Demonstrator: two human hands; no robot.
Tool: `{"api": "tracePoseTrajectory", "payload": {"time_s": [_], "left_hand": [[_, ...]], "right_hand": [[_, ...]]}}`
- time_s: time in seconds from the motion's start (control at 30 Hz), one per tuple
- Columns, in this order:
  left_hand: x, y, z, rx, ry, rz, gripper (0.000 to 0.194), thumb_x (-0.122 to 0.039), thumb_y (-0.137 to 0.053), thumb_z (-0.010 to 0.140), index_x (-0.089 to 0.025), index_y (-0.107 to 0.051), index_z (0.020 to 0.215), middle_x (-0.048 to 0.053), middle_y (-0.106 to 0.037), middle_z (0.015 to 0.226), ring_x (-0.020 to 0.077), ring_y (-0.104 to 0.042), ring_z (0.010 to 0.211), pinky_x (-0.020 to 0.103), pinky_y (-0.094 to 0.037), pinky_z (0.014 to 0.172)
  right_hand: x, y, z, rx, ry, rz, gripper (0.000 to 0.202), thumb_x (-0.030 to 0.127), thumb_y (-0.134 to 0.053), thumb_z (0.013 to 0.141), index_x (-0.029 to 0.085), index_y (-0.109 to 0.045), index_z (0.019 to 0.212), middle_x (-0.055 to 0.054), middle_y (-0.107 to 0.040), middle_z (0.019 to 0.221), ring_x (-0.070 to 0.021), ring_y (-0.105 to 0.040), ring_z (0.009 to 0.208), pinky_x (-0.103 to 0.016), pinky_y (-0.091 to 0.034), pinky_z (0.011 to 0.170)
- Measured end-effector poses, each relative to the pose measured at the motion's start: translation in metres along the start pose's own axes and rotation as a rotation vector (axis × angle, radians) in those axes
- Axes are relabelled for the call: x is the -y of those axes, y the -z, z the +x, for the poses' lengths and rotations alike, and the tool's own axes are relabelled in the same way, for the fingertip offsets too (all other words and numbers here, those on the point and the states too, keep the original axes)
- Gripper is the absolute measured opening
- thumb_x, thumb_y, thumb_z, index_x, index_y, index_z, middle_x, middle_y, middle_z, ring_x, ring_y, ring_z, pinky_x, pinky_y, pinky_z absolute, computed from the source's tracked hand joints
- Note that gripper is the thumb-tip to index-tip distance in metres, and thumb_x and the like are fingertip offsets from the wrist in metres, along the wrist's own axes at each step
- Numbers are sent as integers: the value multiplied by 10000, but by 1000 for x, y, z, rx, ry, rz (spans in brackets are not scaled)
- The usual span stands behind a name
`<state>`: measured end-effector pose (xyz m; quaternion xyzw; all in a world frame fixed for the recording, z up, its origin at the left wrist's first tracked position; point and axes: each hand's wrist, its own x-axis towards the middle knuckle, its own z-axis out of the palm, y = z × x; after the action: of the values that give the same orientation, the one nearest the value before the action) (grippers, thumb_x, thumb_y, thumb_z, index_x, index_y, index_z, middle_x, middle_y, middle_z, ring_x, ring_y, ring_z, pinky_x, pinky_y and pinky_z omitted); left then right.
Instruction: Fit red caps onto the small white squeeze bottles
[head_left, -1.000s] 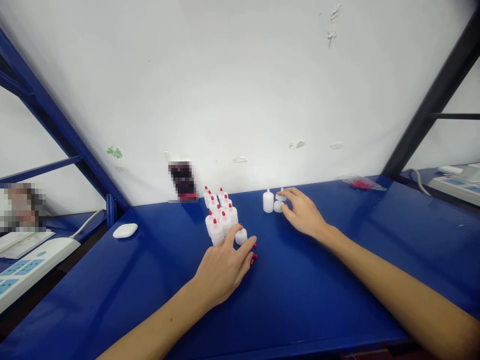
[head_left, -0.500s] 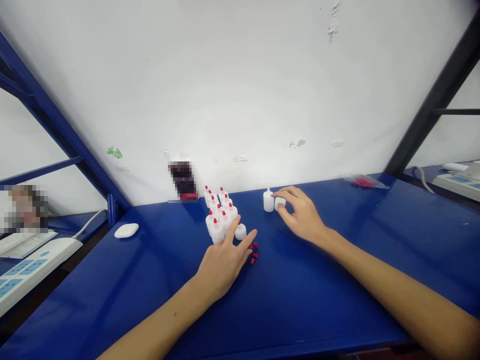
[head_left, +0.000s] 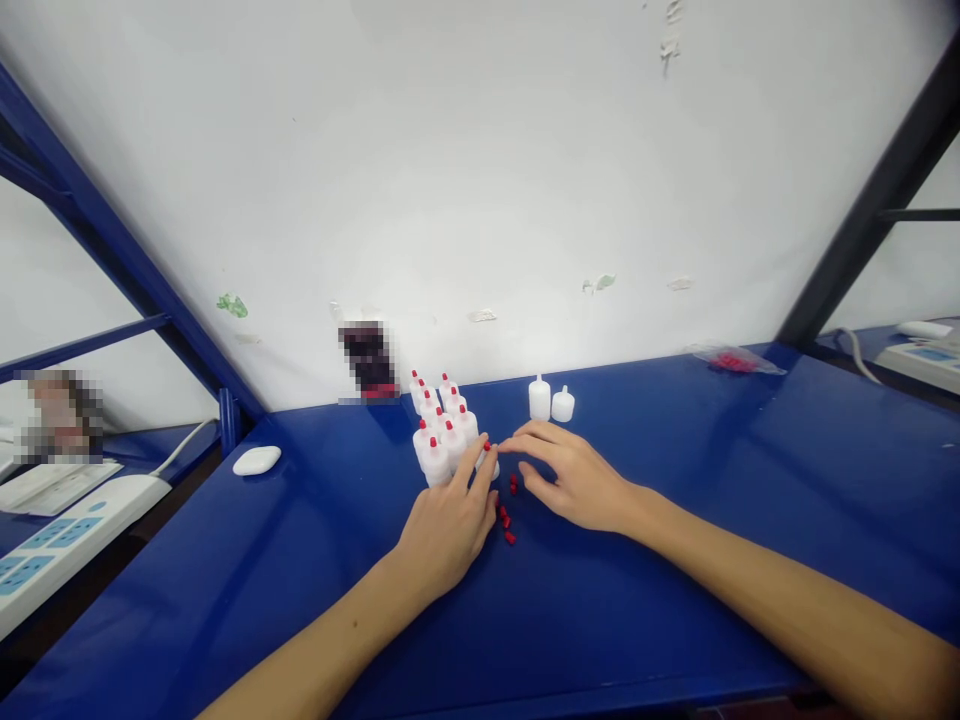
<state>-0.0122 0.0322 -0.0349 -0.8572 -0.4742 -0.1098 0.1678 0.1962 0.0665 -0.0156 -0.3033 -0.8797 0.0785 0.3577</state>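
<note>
My left hand [head_left: 448,528] reaches over a small white squeeze bottle [head_left: 493,470]. Its fingers close around the bottle's top, beside the red cap [head_left: 487,447], and hide most of the body. From the right comes my right hand [head_left: 574,475], index fingertip at that cap, thumb held apart with nothing visible between. Several white bottles with red caps [head_left: 450,440] stand grouped just beyond my left hand. Loose red caps [head_left: 506,520] lie between the hands. Two uncapped white bottles stand farther back, one taller [head_left: 539,398] and one shorter [head_left: 563,404].
On the blue table [head_left: 600,620], a white rounded case [head_left: 256,460] lies at left and a clear bag of red caps [head_left: 735,362] at the back right. A blurred dark item [head_left: 367,360] stands by the wall. Power strips [head_left: 75,540] sit beyond the table's sides.
My right hand has left the shorter uncapped bottle and moved left to the red cap by my left hand. My left fingers have drawn in around the bottle. Several loose caps have shifted.
</note>
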Motion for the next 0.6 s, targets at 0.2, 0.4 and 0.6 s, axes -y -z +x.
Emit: {"api": "tracePoseTrajectory", "payload": {"time_s": [0.2, 0.4, 0.6], "left_hand": [[3, 6, -1, -216, -58, -141, 527, -133, -347, 954, -157, -309, 1478, 161, -468, 1463, 187, -693, 1001, 234, -588, 629], [8, 4, 1, -436, -144, -298, 398, -104, -408, 957, -218, -495, 1328, 65, -658, 1244, 136, -694, 999, 188, -570, 704], [7, 5, 0, -277, -115, -268, 207, -221, -406, 992, -186, -580, 1101, -2, -733, 797, 138, -677, 586, 215, -484, 496]], "right_hand": [[-1, -1, -4, 6, -81, 145, 655, 225, -625, 861, 238, -321, 1441, -115, -526, 1370, -245, -539, 1228, -442, -487, 1003], [16, -1, -5, 75, -40, 316, 363, 295, -517, 971, 250, -430, 1320, -60, -648, 1157, -192, -634, 1017, -355, -511, 899], [27, 1, -4, 97, -49, 457, 153, 291, -441, 1008, 211, -555, 1071, -7, -636, 867, -127, -588, 737, -253, -473, 697]]}}
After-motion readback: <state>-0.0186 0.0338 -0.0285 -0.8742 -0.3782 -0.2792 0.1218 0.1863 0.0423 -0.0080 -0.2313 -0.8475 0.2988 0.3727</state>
